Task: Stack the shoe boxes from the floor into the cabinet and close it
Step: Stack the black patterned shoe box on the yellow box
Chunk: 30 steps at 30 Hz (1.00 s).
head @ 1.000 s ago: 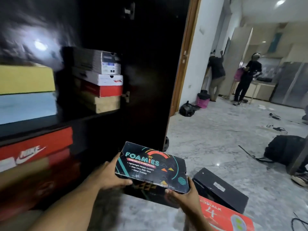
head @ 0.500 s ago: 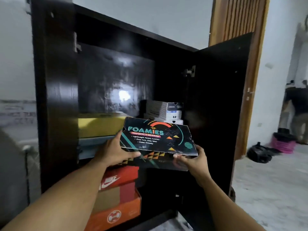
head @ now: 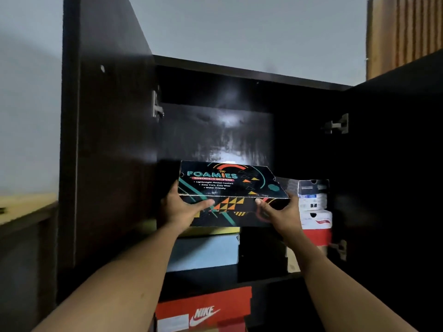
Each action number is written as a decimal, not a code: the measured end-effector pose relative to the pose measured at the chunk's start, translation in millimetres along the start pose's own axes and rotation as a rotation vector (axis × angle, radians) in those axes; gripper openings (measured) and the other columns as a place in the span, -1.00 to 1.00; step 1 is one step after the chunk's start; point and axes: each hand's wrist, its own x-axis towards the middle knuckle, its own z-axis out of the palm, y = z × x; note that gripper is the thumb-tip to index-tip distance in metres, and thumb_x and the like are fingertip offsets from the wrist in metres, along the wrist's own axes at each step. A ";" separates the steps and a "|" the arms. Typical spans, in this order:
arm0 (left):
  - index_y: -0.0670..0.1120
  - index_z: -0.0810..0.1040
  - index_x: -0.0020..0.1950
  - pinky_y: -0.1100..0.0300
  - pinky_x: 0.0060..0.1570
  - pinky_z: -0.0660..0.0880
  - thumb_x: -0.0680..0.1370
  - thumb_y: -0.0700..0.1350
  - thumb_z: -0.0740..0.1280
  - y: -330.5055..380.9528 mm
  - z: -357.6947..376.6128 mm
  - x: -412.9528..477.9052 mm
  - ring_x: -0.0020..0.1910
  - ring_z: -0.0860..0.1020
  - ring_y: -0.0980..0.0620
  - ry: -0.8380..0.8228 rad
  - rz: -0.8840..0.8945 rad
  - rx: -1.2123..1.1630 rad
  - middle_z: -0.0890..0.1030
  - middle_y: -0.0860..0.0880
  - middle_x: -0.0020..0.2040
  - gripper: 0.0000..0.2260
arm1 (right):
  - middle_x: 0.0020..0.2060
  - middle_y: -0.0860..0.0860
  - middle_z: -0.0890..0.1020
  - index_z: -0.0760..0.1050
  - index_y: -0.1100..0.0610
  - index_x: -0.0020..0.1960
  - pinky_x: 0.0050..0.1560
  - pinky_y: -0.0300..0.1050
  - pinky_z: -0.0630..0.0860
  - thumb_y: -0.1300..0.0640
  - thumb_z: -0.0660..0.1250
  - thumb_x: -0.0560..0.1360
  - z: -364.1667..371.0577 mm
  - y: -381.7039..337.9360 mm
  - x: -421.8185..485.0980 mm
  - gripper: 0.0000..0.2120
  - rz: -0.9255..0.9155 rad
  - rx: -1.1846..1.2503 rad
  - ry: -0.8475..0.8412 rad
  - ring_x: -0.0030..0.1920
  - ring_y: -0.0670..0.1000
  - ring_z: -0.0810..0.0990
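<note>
Foamies shoe box (head: 225, 183) was held level inside the open cabinet (head: 239, 73), just above the yellow box (head: 223, 230), left grip (head: 182, 209) and right grip (head: 281, 212) clasping its near corners; probably light, stiff cardboard, best supported underneath.

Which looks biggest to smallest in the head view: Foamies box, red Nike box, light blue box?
1. Foamies box, but nearest the camera.
2. red Nike box, cut by the frame.
3. light blue box, partly hidden.
</note>
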 end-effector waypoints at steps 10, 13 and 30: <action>-0.20 0.31 0.50 -0.08 0.27 0.41 0.34 -0.06 0.62 -30.1 24.2 37.1 0.34 0.42 -0.27 0.272 0.048 0.141 0.40 -0.24 0.40 -0.18 | 0.20 0.01 0.48 0.22 0.01 0.36 0.03 -0.14 0.64 -0.10 0.66 0.25 60.0 50.3 66.5 -0.14 -0.092 -0.134 0.045 0.15 0.01 0.54; -0.19 0.38 0.37 -0.12 0.19 0.45 0.40 -0.13 0.57 -38.6 35.9 38.8 0.32 0.43 -0.29 0.351 0.138 0.266 0.28 -0.19 0.49 -0.38 | 0.04 -0.05 0.45 0.25 0.04 0.16 -0.20 -0.45 0.57 0.11 0.60 0.36 73.1 58.5 71.6 -0.41 -0.106 -0.135 0.118 0.02 -0.05 0.54; 0.02 0.10 0.61 -0.16 0.45 0.27 0.53 0.16 0.34 -104.3 50.8 60.2 0.57 -0.05 -0.23 0.015 0.135 0.828 -0.15 -0.03 0.61 -0.27 | 0.61 0.11 -0.05 0.08 0.14 0.61 0.50 -0.17 0.12 0.25 0.48 0.47 103.2 90.8 109.8 -0.15 -0.143 -0.498 -0.261 0.58 0.09 0.10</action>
